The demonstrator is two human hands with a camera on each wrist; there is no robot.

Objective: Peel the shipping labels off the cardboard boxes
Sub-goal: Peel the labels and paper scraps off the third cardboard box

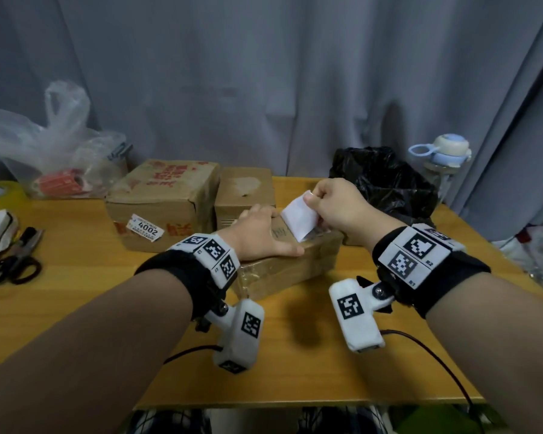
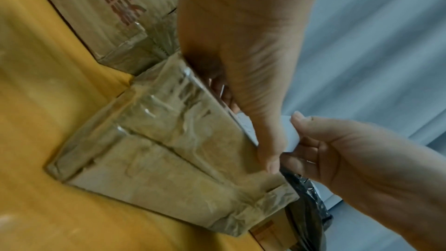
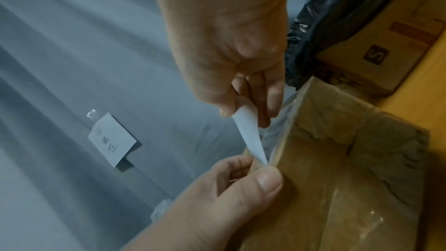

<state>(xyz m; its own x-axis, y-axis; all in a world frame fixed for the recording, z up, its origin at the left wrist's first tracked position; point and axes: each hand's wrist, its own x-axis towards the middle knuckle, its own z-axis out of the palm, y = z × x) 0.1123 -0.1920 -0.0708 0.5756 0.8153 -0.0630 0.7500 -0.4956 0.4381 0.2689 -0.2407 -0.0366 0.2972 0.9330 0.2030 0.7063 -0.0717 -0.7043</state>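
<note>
Right hand [image 1: 336,208] pinches curling white label [image 1: 300,219] off tape-glossy box [image 1: 292,264].

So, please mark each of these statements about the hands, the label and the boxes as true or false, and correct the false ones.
1. The right hand pinches the white label. True.
2. The label is fully off the taped box. False: its lower end still sticks to the box top.
3. The left hand rests flat on the taped box. True.
4. The scissors lie on top of the taped box. False: they lie on the table, far to the left.
5. The big box carries a sticker reading 4002. True.
6. The water bottle stands at the left edge of the table. False: it stands at the right, behind the black bag.
</note>
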